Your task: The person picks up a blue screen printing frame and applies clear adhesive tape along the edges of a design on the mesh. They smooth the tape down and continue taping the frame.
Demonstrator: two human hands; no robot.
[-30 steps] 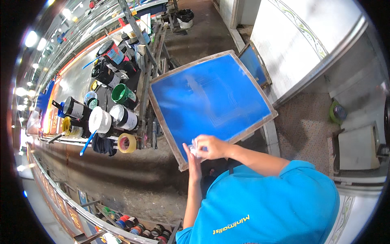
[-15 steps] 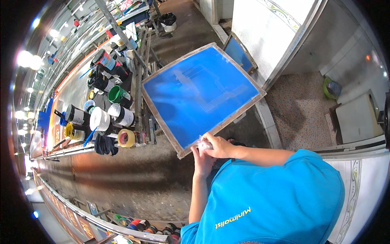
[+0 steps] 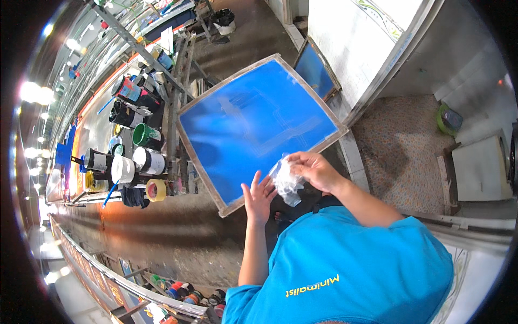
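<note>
A square screen frame [image 3: 259,119] with a blue coated mesh and worn wooden-looking edges lies tilted in front of me, faint pale line marks on its surface. My right hand [image 3: 314,174] grips a crumpled white, filmy wad [image 3: 288,186] above the frame's near edge. My left hand [image 3: 259,200] is open beside the wad, fingers spread and pointing up; its fingertips are close to the wad, and I cannot tell whether they touch it.
A rack [image 3: 189,59] with several ink pots [image 3: 145,135] and a tape roll [image 3: 156,189] stands left. Another blue screen [image 3: 315,70] leans against the white wall. At right, a doorway shows a speckled floor [image 3: 394,146] and green basin [image 3: 448,119]. More pots [image 3: 183,289] sit lower left.
My hands have moved apart. The right has lifted the white wad rightward and upward from the near corner, where it was bunched between both hands; the left has opened.
</note>
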